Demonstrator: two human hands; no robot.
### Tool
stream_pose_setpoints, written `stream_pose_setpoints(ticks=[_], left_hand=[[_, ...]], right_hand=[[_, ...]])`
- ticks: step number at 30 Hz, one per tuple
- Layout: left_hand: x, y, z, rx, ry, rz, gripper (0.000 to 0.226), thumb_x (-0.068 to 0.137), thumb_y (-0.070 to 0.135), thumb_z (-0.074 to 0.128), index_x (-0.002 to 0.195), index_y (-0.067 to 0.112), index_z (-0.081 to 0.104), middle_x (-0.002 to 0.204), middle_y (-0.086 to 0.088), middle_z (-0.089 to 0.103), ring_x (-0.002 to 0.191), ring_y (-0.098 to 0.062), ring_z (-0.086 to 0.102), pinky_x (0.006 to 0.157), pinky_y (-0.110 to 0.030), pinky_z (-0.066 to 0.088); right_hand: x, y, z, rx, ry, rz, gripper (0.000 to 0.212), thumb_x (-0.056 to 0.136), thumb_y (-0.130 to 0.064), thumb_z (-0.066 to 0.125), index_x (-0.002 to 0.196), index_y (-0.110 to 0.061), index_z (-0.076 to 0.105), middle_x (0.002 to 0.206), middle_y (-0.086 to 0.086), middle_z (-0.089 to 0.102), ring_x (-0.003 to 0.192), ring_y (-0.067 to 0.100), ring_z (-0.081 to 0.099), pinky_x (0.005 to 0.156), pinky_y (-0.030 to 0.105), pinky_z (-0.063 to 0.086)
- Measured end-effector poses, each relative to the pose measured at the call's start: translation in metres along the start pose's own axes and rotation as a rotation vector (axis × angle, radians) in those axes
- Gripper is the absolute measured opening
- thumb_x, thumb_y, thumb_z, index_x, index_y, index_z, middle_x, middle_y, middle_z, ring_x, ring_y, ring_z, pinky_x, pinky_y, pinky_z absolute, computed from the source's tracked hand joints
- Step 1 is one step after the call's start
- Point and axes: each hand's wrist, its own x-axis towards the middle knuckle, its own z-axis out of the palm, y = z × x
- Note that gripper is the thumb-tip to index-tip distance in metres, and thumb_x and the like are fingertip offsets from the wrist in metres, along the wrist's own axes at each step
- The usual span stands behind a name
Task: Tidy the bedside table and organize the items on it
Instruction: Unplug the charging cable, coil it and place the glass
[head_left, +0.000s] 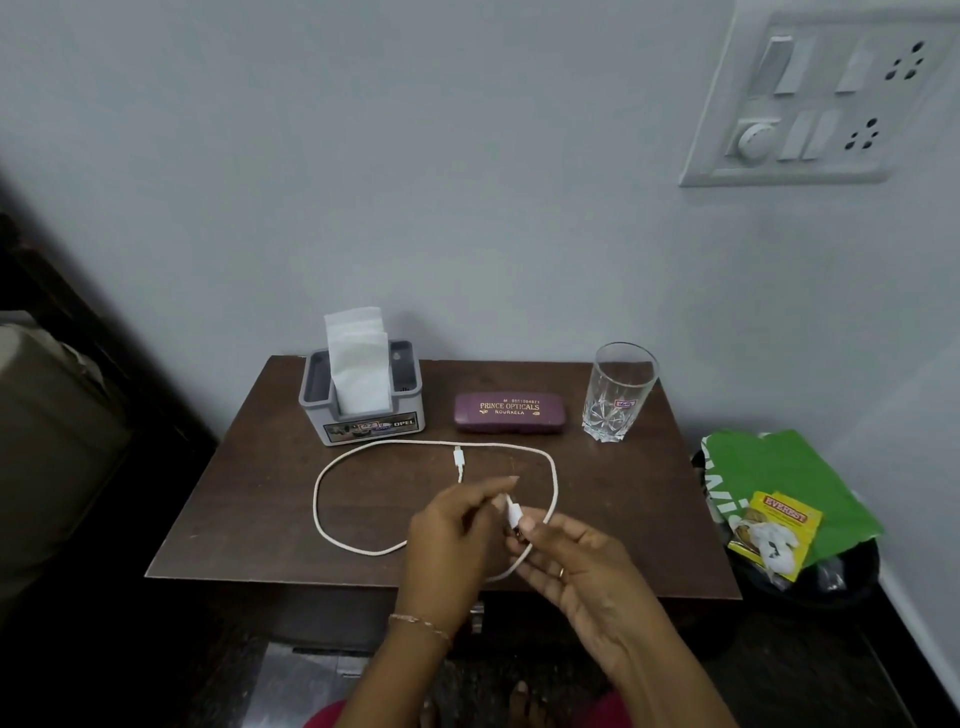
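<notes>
Charging cable (415, 441) is spread in a wide loop on the desk (260, 493), just in front of the glasses case (509, 411). One plug end is pinched by the fingertips of the left hand (457, 525) and the right hand (576, 566), lifted in front of the case, probably so the loose loop can be gathered into a coil.

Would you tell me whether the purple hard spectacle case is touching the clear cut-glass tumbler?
Apart. The head view shows bare brown tabletop between the purple spectacle case and the clear tumbler.
</notes>
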Motion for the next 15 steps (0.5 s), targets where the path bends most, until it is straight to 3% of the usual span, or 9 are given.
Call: stream_pose_setpoints(ticks=[1,3,5,10,12,15], left_hand=[[0.000,0.002,-0.001,-0.247,-0.028,-0.133,0.023,0.087,0.009,0.057,0.102,0.022,0.070,0.097,-0.003,0.071,0.088,-0.010,0.066,0.083,-0.024,0.054],[-0.001,0.007,-0.003,-0.662,-0.014,-0.365,0.021,0.088,0.004,0.055,0.108,0.009,0.058,0.100,-0.017,0.068,0.081,-0.020,0.068,0.073,-0.028,0.058],[0.000,0.006,-0.004,-0.817,-0.004,-0.475,0.032,0.083,0.007,0.060,0.114,0.001,0.053,0.098,-0.018,0.069,0.074,-0.018,0.069,0.064,-0.025,0.058],[-0.002,0.006,-0.004,-0.719,-0.113,-0.474,0.037,0.067,0.027,0.068,0.098,0.007,0.069,0.089,-0.014,0.064,0.075,-0.022,0.057,0.058,-0.022,0.050],[-0.002,0.006,-0.004,-0.680,-0.121,-0.427,0.032,0.068,0.025,0.069,0.094,0.006,0.070,0.083,-0.015,0.063,0.073,-0.022,0.055,0.059,-0.023,0.050],[-0.003,0.006,-0.006,-0.654,-0.116,-0.363,0.018,0.080,0.010,0.062,0.094,0.001,0.068,0.076,-0.011,0.067,0.063,-0.014,0.063,0.057,-0.020,0.053]], right_hand=[[0.000,0.001,0.000,-0.040,-0.001,-0.040,0.012,0.082,-0.002,0.063,0.092,0.000,0.070,0.081,0.011,0.074,0.071,0.014,0.071,0.064,0.023,0.058],[-0.001,0.002,0.002,-0.140,0.003,-0.129,0.013,0.082,-0.003,0.065,0.093,-0.003,0.072,0.085,0.012,0.075,0.075,0.015,0.071,0.070,0.024,0.058],[-0.002,0.004,0.007,-0.253,0.035,-0.225,0.014,0.081,-0.004,0.067,0.092,-0.008,0.074,0.085,0.011,0.075,0.077,0.016,0.072,0.072,0.026,0.059],[-0.005,0.015,0.021,-0.736,0.181,-0.536,0.033,0.074,-0.006,0.074,0.081,-0.037,0.066,0.067,0.002,0.068,0.060,0.008,0.067,0.058,0.020,0.052],[-0.006,0.019,0.025,-0.851,0.170,-0.593,0.034,0.077,-0.008,0.071,0.081,-0.038,0.057,0.064,0.000,0.064,0.059,0.008,0.064,0.055,0.021,0.051],[-0.006,0.023,0.026,-0.994,0.143,-0.689,0.035,0.080,-0.010,0.068,0.096,-0.038,0.054,0.073,-0.008,0.063,0.068,0.005,0.063,0.061,0.022,0.052]])
